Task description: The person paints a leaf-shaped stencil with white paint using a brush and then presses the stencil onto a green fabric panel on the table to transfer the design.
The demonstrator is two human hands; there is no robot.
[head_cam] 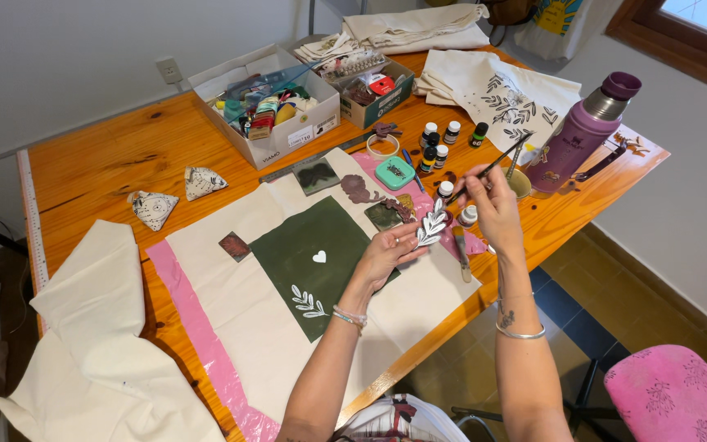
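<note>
Beside paint bottles (439, 146), brush-holding hands (493, 205)

Left hand (386, 252) palm-up, pinching; right hand (494, 206) raised, grip closed.

brush (497, 164) tip too small to tell, box (265, 105) contents indistinct, pink chair (677, 394) cut off

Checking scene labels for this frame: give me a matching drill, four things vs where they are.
Things:
1. leaf stamp
2. brush
3. purple flask
4. white heart

Places:
A. on the green cloth
B. in the right hand
C. at the left hand fingertips
D. standing at the table's far right end

Pairs: 1-C, 2-B, 3-D, 4-A
</note>
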